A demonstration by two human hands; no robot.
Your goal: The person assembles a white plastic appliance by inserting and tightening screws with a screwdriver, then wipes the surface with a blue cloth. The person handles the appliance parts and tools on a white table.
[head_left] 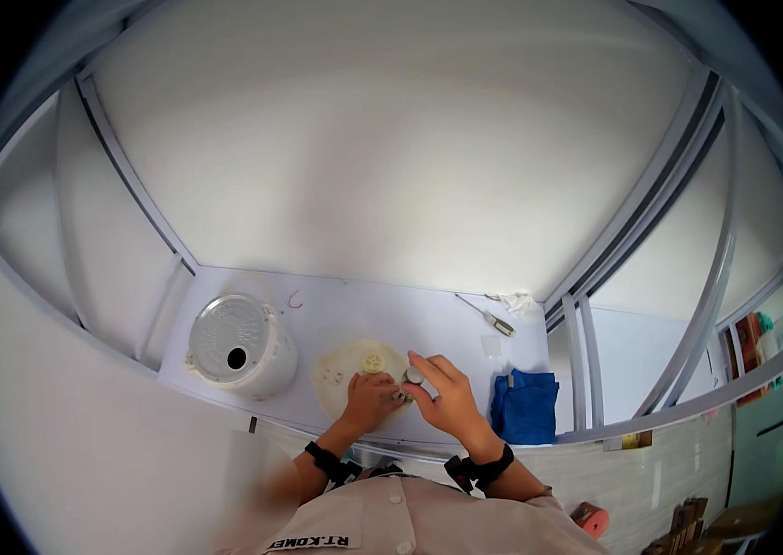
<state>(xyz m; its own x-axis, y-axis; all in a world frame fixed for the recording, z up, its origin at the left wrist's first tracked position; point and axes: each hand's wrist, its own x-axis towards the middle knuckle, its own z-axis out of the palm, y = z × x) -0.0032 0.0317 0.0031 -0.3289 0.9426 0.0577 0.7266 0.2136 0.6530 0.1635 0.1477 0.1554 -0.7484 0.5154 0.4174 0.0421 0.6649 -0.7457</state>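
Observation:
My right hand [447, 398] is closed round a small grey cylinder [414, 376], held between the thumb and fingers above the table. Close beside it, my left hand [369, 403] has its fingers curled toward a small metallic part at the cylinder's lower end; what those fingers hold is too small to make out. Beneath both hands lies a round cream-coloured plastic cover [340, 357]. A yellowish spoked plastic wheel [373, 363] rests on it, just beyond my left fingers.
At the left stands a white drum-shaped housing [271, 356] with a shiny metal top and a dark round hole. A screwdriver [493, 321], a clear square piece [491, 347] and a folded blue cloth [526, 407] lie at the right. A thin red wire [294, 301] lies farther back.

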